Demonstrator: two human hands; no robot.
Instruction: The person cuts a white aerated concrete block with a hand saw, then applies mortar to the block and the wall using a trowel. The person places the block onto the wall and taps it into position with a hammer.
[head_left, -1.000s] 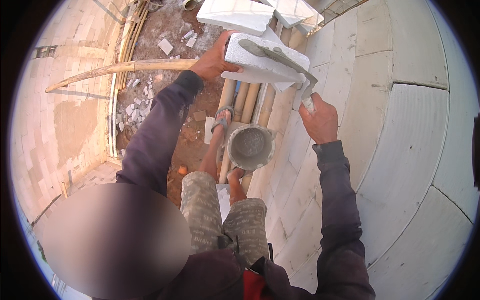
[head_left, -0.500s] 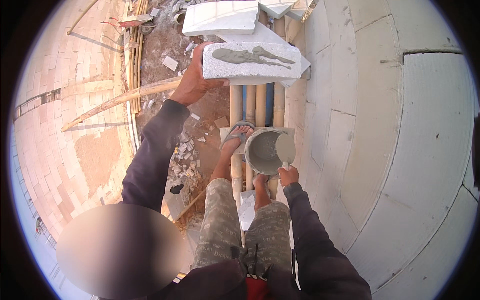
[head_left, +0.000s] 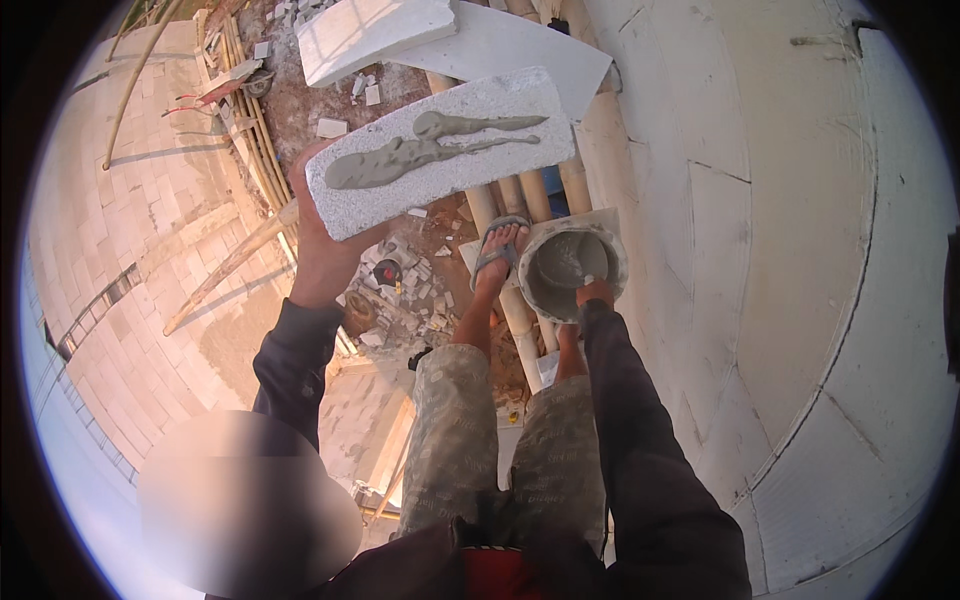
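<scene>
My left hand (head_left: 325, 250) is closed on the left end of a white, rough lightweight concrete block (head_left: 400, 195), held up and tilted. Two streaks of wet grey mortar (head_left: 390, 165) lie along its upper face. My right hand (head_left: 594, 293) is closed round the handle of a trowel, at the near rim of a mortar-crusted bucket (head_left: 527, 285). The trowel's blade (head_left: 593, 258) is inside the bucket, against grey mortar (head_left: 560, 262). The bucket stands beside my sandalled foot (head_left: 500, 245); the trowel handle is mostly hidden by my fingers.
Bamboo poles (head_left: 520, 325) form the platform under my feet, with rubble (head_left: 430, 300) on the ground far below. More white blocks (head_left: 375, 35) lie ahead. A pale block wall (head_left: 700, 300) rises close on my right. A wheelbarrow (head_left: 230, 85) stands below left.
The block has moved left and its right end has tilted upward. The trowel blade has gone from the bucket's right rim down into the bucket. The whole view has turned somewhat.
</scene>
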